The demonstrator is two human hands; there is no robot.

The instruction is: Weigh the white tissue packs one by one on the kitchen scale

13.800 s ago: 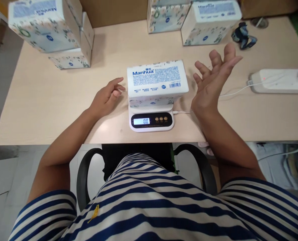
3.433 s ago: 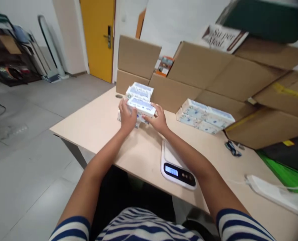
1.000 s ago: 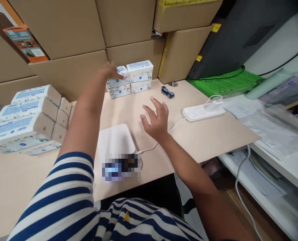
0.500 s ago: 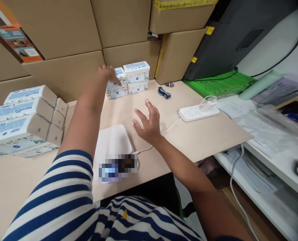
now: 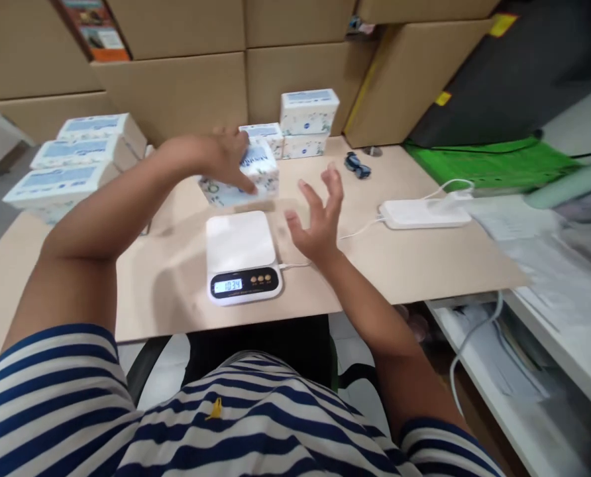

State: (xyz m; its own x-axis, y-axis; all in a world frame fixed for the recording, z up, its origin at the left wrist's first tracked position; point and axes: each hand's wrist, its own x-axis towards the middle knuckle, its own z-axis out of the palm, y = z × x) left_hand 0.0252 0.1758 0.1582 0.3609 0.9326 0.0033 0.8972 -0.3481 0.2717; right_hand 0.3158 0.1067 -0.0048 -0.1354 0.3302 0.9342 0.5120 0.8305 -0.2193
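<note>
My left hand (image 5: pixel 220 159) grips a white tissue pack (image 5: pixel 264 175) from above, holding it just behind the white kitchen scale (image 5: pixel 238 240). The scale's lit display (image 5: pixel 228 285) shows digits that look like 1034. Behind the held pack is another tissue pack (image 5: pixel 266 130), beside a stack of two tissue packs (image 5: pixel 308 119). To the right of the scale my right hand (image 5: pixel 320 222) hovers with fingers spread and holds nothing. More stacked tissue packs (image 5: pixel 71 175) are at the left, partly behind my left forearm.
Cardboard boxes (image 5: pixel 176 93) line the back of the table (image 5: pixel 365 265). Dark folded glasses or a strap-like item (image 5: pixel 358 165) lies near them. A power strip (image 5: pixel 419 213) with a plugged-in charger sits at the right, and a shelf with papers (image 5: pixel 538 265) stands beyond the table's right edge.
My left hand has brought a tissue pack off the back stack, nearer to the scale. My right hand stays spread beside the scale. The camera view has shifted.
</note>
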